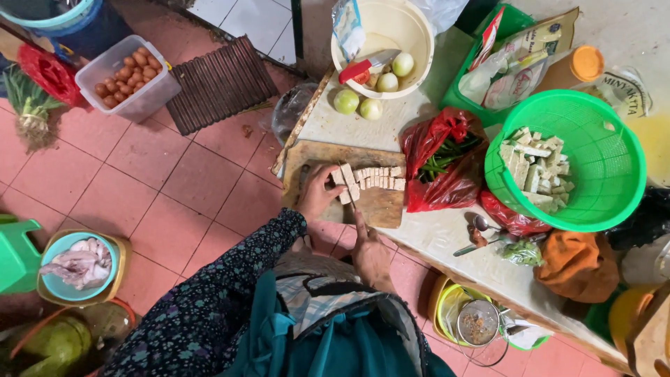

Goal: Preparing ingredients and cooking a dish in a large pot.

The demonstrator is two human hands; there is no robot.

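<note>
A wooden cutting board lies on the pale counter's near corner with a row of sliced beige tempeh on it. My left hand, in a dark flowered sleeve, presses down on the left end of the row. My right hand is lower, index finger stretched toward the slices, gripping a knife seen edge-on, so little of the blade shows. A green colander to the right holds more cut tempeh pieces.
A red bag of green chillies lies beside the board. Behind it is a cream bowl with round green fruits and a red-handled knife. On the tiled floor are a tub of eggs, a slatted mat and a blue bowl of raw meat.
</note>
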